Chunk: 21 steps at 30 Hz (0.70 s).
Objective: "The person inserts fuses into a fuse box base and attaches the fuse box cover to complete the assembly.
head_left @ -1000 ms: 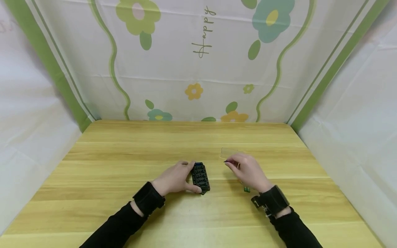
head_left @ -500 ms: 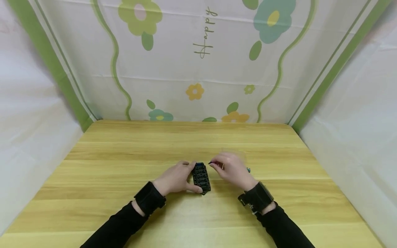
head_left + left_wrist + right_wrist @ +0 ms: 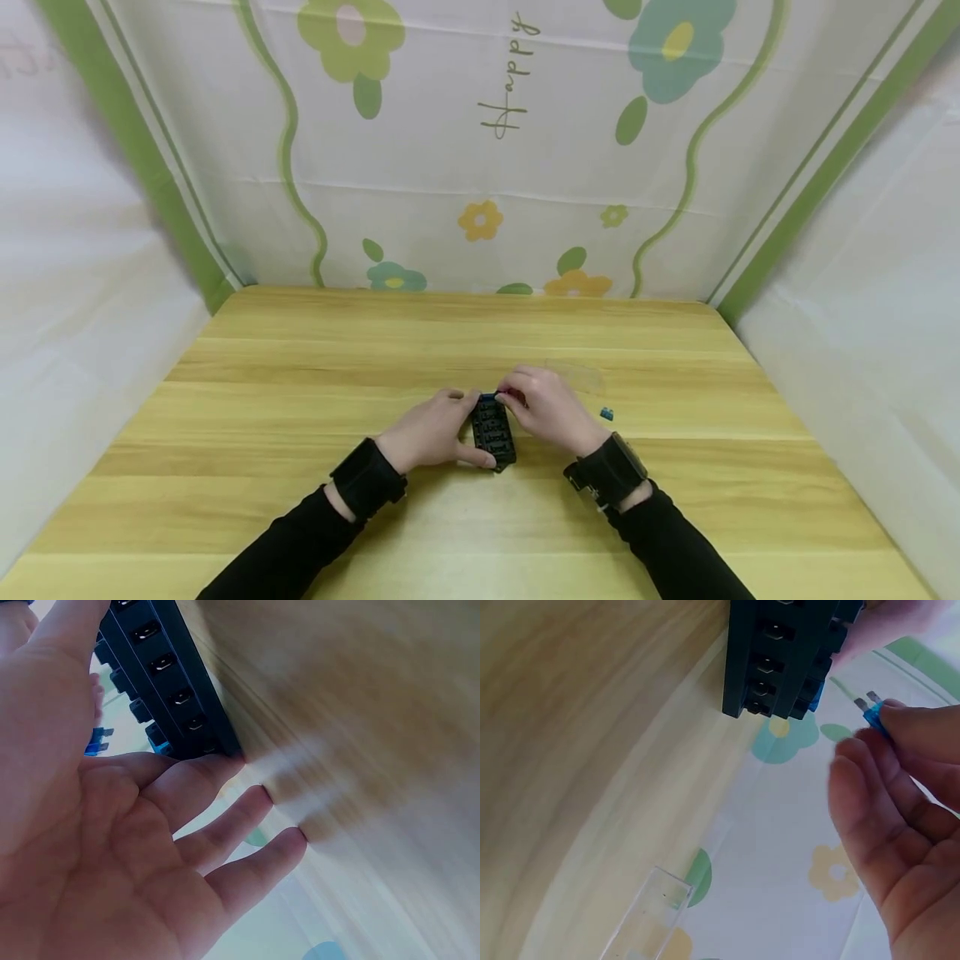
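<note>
In the head view my left hand (image 3: 435, 432) grips the black block (image 3: 493, 437) on the wooden table (image 3: 300, 392); my right hand (image 3: 547, 408) is at its far end, a small blue piece (image 3: 607, 413) lying off to the right. Left wrist: my finger meets the block's end. Right wrist: I pinch a blue fuse (image 3: 875, 720) — prongs out, apart from the block.

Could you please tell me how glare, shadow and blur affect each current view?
Head view: pale glare on the wooden tabletop, soft shadows near both forearms; left wrist view: the left hand's fingers cast soft shadows, and the wood grain looks blurred; right wrist view: the blue blade fuse's two prongs are distinguishable, the tabletop grain soft.
</note>
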Each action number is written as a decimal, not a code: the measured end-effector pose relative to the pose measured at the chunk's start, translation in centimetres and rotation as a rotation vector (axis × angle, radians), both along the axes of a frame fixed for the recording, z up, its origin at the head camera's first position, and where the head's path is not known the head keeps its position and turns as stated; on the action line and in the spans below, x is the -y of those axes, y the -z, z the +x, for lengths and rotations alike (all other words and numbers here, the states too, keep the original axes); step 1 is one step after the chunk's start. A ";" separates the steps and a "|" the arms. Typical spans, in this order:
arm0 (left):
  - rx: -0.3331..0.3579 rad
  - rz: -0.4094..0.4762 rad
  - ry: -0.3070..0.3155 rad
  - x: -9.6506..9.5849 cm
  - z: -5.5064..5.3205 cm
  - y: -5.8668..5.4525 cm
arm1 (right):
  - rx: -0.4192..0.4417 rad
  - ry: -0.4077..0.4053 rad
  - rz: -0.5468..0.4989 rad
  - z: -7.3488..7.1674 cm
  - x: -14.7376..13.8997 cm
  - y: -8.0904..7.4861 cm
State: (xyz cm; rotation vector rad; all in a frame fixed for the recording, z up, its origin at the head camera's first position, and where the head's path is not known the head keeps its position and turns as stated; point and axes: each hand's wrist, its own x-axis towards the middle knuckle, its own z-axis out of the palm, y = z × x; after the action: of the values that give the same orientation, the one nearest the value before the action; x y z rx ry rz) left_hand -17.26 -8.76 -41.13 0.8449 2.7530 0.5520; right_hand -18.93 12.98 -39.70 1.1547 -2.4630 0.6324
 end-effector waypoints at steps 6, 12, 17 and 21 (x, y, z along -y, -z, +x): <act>-0.003 0.001 0.000 0.0 0.0 -0.1 | 0.044 -0.002 0.029 -0.3 0.3 -0.1; 0.004 0.009 0.007 0.0 0.1 -0.1 | 0.083 -0.016 0.046 -0.6 0.4 -0.1; 0.000 0.010 0.006 0.1 0.1 0.0 | 0.081 -0.024 0.054 -0.7 0.4 -0.1; -0.006 0.021 0.009 0.1 0.0 -0.1 | 0.082 -0.031 0.061 -0.8 0.5 -0.1</act>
State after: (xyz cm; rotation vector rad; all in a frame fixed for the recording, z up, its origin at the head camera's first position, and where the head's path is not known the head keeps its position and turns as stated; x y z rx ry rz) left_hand -17.22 -8.82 -41.06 0.8651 2.7516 0.5779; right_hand -19.69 12.44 -39.59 1.2146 -2.5543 0.6295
